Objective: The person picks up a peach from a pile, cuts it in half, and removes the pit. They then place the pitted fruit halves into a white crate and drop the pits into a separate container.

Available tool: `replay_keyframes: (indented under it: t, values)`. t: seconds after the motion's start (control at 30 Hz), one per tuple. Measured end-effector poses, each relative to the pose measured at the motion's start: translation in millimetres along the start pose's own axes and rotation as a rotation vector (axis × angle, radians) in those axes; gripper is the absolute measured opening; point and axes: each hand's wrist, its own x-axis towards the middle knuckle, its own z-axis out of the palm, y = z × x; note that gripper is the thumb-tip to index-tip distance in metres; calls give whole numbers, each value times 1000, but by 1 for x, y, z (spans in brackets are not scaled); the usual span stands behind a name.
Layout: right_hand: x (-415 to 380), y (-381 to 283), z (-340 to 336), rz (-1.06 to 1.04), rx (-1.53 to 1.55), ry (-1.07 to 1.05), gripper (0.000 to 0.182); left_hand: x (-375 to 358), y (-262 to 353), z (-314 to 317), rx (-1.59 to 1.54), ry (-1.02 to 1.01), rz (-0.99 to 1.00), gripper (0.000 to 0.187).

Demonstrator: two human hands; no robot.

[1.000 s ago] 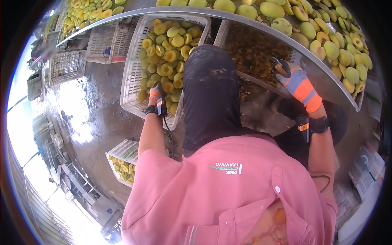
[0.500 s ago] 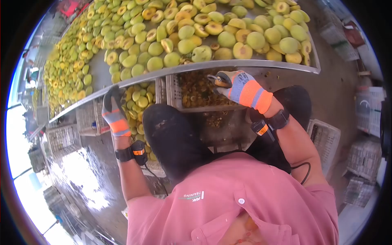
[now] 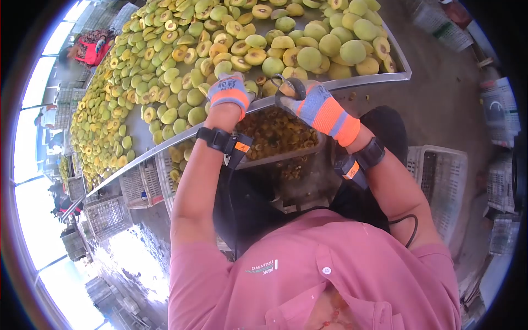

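Observation:
My left hand (image 3: 228, 91), in a grey and orange glove, reaches over the metal table's rim (image 3: 363, 81) and rests on the green and yellow mangoes (image 3: 308, 55) at the near edge. The glove hides what is under its palm. Just to its right, my right hand (image 3: 313, 104), in a matching glove, hovers at the rim. It is closed around a small hand tool (image 3: 290, 83) with a dark looped end. Both wrists carry black bands.
Under the table stand a crate of brown fruit scraps (image 3: 275, 135) and a white crate of cut mangoes (image 3: 176, 159). Empty white crates (image 3: 440, 176) sit to my right on the wet floor (image 3: 132, 247). A person in red (image 3: 88, 49) works at the far left.
My left hand has risen from the crate below the table up onto the mangoes at the table edge. My right hand kept the tool and stayed near the rim. My view tilted upward.

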Motion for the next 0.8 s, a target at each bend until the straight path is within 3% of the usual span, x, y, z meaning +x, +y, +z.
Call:
replay_keyframes:
  t: [0.07,0.17,0.27,0.4,0.43,0.5,0.57,0.63,0.67,0.7,0.8]
  values:
    - [1,-1,0,-25,-25,72,49,-5,-2,2,-36,95,-12,59]
    - [-8,-20,-13,68,-13,-14,53,3,-44,40,-809,254,190,43]
    - [-6,-26,-11,182,194,-95,57,-14,-63,43,-1400,155,151,44]
    - [3,-10,20,182,374,-148,56,-53,-35,28,-1536,285,473,46]
    - [5,-8,26,184,416,-157,56,-61,-28,23,-1653,239,551,50]
    - [1,-22,25,280,472,-172,49,-66,-20,23,-1729,203,508,50]
    - [8,2,43,11,556,-116,40,-66,-17,28,-1801,214,477,47]
    - [9,-2,46,-74,601,-98,34,-68,-6,36,-1618,328,507,48]
    - [8,-6,47,-22,610,-106,32,-61,-10,54,-1117,608,578,46]
    - [4,-16,45,30,622,-115,30,-54,-13,72,-624,928,526,45]
    - [-6,-39,35,-50,304,-77,28,-60,6,64,-1230,731,320,39]
